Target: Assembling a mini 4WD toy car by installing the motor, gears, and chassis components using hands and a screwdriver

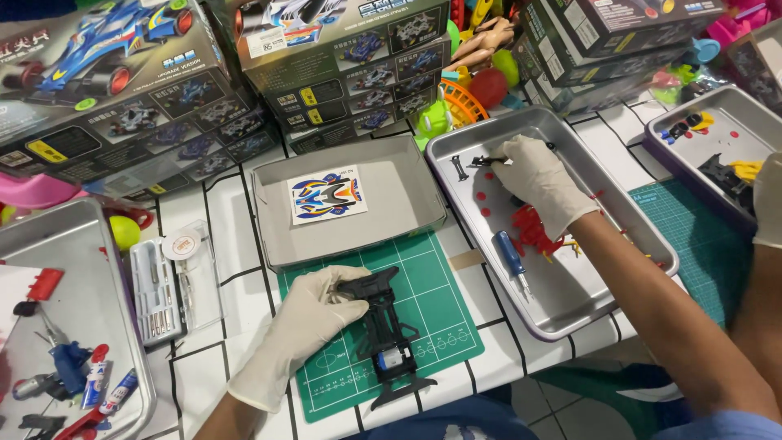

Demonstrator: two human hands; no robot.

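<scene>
Chassis, black with a small blue motor at its near end, lies on the green mat in front of you, and your left hand rests on its upper left side, fingers curled around the edge in a loose grip. Keep that hold low and firm so the frame stays flat on the mat while your other arm is stretched away.

Your right hand reaches into the metal tray, fingers pressed together, pinching a small black part near the tray's far side. Lift it straight up and keep the pinch tight; red dots and a red sprue lie just beside your wrist, and a blue screwdriver sits nearer to you in the same tray. Mind your forearm so it does not sweep them. The grey box lid with the sticker sheet stands between mat and boxes.
</scene>
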